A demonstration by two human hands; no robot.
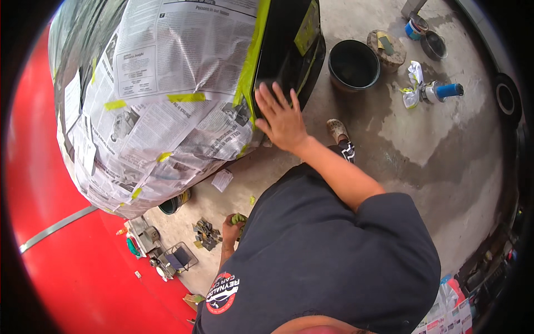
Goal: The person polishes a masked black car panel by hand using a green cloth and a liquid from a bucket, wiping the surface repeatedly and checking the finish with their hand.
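My right hand point(282, 118) lies flat with fingers spread against the glossy black car panel point(272, 61). Its fingertips are beside the yellow-green masking tape point(251, 67) that runs along the panel's edge. To the left, newspaper sheets point(161, 72) cover the car body, fixed with short tape strips point(186, 97). My left hand point(229, 229) is low at my left side, closed around a crumpled wad of yellow-green tape point(238, 219). Part of that hand is hidden behind my dark shirt.
A black bucket point(354, 65) and a round stool point(387, 53) with sandpaper stand at right. Beyond are a blue-handled tool point(442, 91), a can point(414, 28) and a dark bowl point(434, 45). Scraps point(206, 234) lie on the partly wet floor, near a small chair point(179, 258).
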